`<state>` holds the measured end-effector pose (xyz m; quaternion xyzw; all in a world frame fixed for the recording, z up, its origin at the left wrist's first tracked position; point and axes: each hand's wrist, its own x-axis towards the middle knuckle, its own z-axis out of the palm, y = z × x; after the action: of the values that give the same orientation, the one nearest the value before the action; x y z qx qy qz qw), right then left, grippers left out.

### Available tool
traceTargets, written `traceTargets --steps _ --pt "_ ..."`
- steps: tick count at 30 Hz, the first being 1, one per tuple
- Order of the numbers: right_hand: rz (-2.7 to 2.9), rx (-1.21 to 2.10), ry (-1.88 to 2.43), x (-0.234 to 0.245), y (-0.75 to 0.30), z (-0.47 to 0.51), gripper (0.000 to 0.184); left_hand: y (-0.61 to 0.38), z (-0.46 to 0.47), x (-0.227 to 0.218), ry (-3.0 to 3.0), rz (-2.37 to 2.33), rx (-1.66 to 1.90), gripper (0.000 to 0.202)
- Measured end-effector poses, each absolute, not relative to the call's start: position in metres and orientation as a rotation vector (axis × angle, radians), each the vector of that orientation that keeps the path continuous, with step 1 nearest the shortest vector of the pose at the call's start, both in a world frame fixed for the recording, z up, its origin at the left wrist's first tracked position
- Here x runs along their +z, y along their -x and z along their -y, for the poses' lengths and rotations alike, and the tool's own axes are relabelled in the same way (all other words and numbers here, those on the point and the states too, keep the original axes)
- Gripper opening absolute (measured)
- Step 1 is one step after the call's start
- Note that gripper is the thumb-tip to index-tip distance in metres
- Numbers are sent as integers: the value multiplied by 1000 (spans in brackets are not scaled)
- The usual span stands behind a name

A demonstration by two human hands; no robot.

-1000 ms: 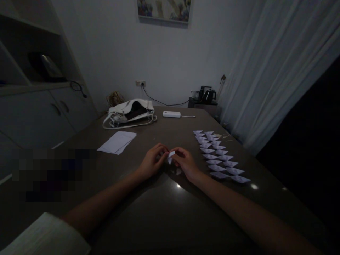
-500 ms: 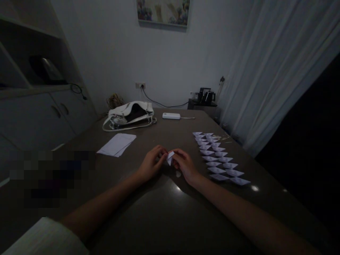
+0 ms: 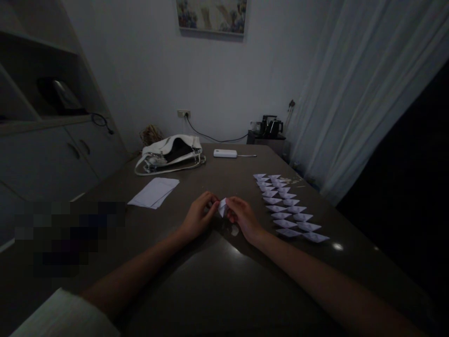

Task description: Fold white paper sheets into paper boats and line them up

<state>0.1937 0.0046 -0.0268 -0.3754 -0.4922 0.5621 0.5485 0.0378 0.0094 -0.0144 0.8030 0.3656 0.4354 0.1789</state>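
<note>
Between my two hands is a small piece of folded white paper (image 3: 222,208), its lower end coming to a point. My left hand (image 3: 200,213) pinches its left side with thumb and fingers. On the opposite side, my right hand (image 3: 244,218) grips the paper, fingers curled, partly covering it. To the right stand two rows of several folded paper boats (image 3: 288,202). A stack of white paper sheets (image 3: 154,192) lies on the table beyond my left hand.
On the dark table (image 3: 196,290), a white handbag (image 3: 170,152) lies at the far left and a white power bank (image 3: 225,153) with a short cable at the far middle. A black kettle (image 3: 275,127) stands on a small cabinet behind. A sheer curtain (image 3: 336,93) hangs right.
The folded paper has turned slightly in my fingers, and my right thumb and fingers have shifted on it. The view has tilted a little. The boats and sheets stay put.
</note>
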Motion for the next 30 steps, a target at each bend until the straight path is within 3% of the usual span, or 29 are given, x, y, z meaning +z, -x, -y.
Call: traceTargets --steps 18,30 --pt "1212 1331 911 -26 -194 -4 20 -38 -8 -13 -2235 -961 1215 17" --pt "847 1496 848 -31 -200 -17 27 -37 -9 -16 -2208 -824 1036 23"
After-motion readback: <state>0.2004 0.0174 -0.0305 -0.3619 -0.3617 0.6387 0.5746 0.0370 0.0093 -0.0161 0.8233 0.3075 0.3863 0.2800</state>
